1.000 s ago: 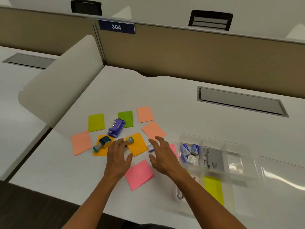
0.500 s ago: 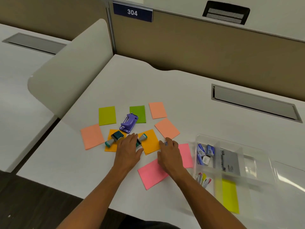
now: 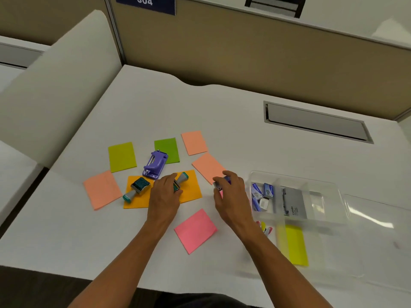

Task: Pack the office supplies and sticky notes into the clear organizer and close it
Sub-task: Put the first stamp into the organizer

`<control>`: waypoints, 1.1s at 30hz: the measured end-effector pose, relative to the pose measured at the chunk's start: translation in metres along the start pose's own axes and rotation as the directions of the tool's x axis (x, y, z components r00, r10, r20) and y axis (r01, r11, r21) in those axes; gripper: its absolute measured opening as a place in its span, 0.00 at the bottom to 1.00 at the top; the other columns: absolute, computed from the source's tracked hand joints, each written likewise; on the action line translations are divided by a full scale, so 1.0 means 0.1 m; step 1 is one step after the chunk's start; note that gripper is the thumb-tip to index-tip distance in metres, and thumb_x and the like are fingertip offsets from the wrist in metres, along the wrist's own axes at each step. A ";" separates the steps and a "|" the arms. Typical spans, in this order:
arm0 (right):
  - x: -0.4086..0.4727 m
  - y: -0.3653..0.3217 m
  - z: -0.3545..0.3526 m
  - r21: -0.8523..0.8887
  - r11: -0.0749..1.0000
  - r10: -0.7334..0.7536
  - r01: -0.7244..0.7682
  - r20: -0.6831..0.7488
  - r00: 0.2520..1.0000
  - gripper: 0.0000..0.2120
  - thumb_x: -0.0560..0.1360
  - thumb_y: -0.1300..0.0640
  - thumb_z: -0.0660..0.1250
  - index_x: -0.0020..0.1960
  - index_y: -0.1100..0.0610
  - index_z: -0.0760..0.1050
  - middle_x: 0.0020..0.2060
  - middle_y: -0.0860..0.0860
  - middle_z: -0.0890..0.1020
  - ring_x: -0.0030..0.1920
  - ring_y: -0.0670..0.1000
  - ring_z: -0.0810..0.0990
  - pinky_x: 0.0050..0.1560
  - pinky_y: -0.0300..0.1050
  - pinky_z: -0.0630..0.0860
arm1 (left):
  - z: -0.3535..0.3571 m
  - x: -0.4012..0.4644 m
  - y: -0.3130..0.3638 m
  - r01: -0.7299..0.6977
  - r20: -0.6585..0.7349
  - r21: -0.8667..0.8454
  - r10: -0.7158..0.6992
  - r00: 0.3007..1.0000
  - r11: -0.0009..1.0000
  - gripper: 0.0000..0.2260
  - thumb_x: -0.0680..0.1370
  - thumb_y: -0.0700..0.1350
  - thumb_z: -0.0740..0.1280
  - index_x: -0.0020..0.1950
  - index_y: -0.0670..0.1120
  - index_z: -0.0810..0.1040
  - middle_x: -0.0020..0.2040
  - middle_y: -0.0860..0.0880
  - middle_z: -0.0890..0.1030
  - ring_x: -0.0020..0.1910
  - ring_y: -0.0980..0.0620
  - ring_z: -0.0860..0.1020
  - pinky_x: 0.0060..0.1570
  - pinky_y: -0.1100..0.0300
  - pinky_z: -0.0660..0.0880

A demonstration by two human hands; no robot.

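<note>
My left hand closes around a teal-handled stamp lying on an orange sticky note. My right hand grips a small purple and silver box lifted just above the desk, left of the clear organizer. The organizer stands open with staple boxes, a grey box, a yellow note pad and markers inside. A second stamp, a purple hole punch and several loose sticky notes, green, peach and pink, lie on the desk.
The white desk ends at a tan partition behind. A grey cable hatch sits at the back right. A white curved divider stands to the left. The organizer's clear lid lies open to the right.
My right hand has picked the small purple box off the desk and raised it. My left hand has closed on the stamp. The camera has tilted down and moved closer.
</note>
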State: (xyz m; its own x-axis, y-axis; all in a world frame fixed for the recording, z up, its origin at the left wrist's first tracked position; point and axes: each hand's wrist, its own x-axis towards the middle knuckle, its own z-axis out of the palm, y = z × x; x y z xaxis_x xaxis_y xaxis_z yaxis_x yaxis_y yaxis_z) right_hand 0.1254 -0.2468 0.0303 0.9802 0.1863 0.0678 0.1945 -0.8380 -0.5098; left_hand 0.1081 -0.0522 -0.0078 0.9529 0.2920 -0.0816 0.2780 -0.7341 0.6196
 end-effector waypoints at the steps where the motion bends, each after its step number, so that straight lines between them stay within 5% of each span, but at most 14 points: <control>1: -0.02 0.04 -0.05 0.008 1.000 0.017 -0.017 -0.027 0.999 0.13 0.77 0.60 0.66 0.62 0.56 0.78 0.68 0.55 0.72 0.66 0.56 0.70 0.59 0.48 0.72 | 0.00 0.00 0.04 -0.022 -0.011 -0.020 0.022 1.000 1.000 0.25 0.75 0.44 0.71 0.71 0.44 0.70 0.65 0.44 0.75 0.65 0.45 0.71 0.64 0.54 0.68; 12: -0.22 0.66 -0.41 0.095 0.959 0.280 -0.268 -0.157 0.947 0.15 0.76 0.60 0.67 0.62 0.55 0.77 0.66 0.54 0.72 0.66 0.55 0.69 0.61 0.41 0.69 | 0.13 -0.12 0.50 -0.164 -0.013 -0.150 0.164 0.986 0.975 0.24 0.74 0.43 0.72 0.69 0.44 0.71 0.63 0.46 0.76 0.63 0.47 0.71 0.62 0.56 0.69; 18: -0.33 0.86 -0.45 0.066 0.961 0.274 -0.268 -0.134 0.952 0.16 0.76 0.57 0.69 0.63 0.52 0.77 0.62 0.52 0.75 0.62 0.55 0.74 0.63 0.51 0.73 | 0.20 -0.30 0.81 -0.220 0.005 -0.175 0.225 0.974 0.960 0.25 0.75 0.45 0.71 0.70 0.45 0.70 0.65 0.46 0.75 0.65 0.48 0.70 0.64 0.56 0.68; 33: -0.54 1.15 -0.69 0.173 0.970 0.186 -0.173 -0.067 0.980 0.20 0.78 0.49 0.66 0.68 0.52 0.71 0.63 0.50 0.75 0.62 0.51 0.74 0.59 0.46 0.75 | 0.58 -0.70 1.47 -0.310 0.044 -0.170 0.322 0.946 0.935 0.26 0.74 0.47 0.72 0.70 0.46 0.69 0.65 0.47 0.75 0.64 0.50 0.71 0.60 0.62 0.68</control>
State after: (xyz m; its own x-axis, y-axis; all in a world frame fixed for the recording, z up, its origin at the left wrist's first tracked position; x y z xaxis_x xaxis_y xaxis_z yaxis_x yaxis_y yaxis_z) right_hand 0.0970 -0.3884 0.0272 0.9996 -0.0080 0.0288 0.0129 -0.7563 -0.6541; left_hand 0.0891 -0.2160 0.0440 0.9961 0.0128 0.0876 -0.0562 -0.6730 0.7375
